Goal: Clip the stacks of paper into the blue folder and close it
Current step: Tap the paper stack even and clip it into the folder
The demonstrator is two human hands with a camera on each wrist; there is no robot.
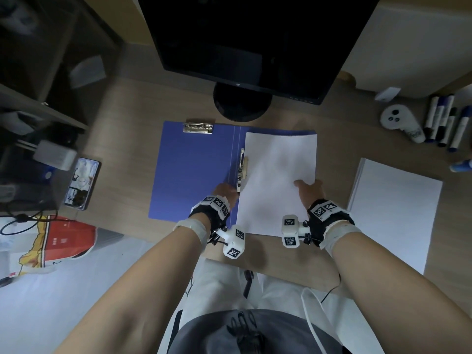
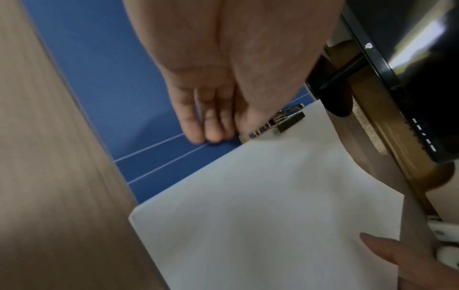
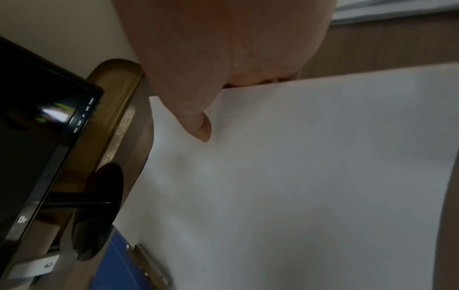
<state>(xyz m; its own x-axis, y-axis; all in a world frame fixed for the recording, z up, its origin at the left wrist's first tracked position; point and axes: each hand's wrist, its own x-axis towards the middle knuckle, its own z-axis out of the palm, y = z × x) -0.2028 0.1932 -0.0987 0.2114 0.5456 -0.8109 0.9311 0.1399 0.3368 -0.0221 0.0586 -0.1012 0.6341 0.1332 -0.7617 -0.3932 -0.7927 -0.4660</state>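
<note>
The blue folder (image 1: 194,169) lies open on the desk, with a metal clip (image 1: 198,128) at its far edge and a second clip (image 1: 241,169) along the spine. A white paper stack (image 1: 275,180) covers the folder's right half, its left edge at the spine clip (image 2: 285,121). My right hand (image 1: 306,186) pinches the stack's right edge, thumb (image 3: 203,129) on top and fingers underneath. My left hand (image 1: 228,189) rests straight fingertips (image 2: 206,135) on the folder spine (image 2: 159,157), beside the clip's near end. A second paper stack (image 1: 393,213) lies to the right on the desk.
A black monitor (image 1: 245,42) on a round stand (image 1: 242,103) rises just behind the folder. Several markers (image 1: 444,123) and a white controller (image 1: 398,121) lie at the far right. A phone (image 1: 83,182) sits left of the folder, by a dark shelf.
</note>
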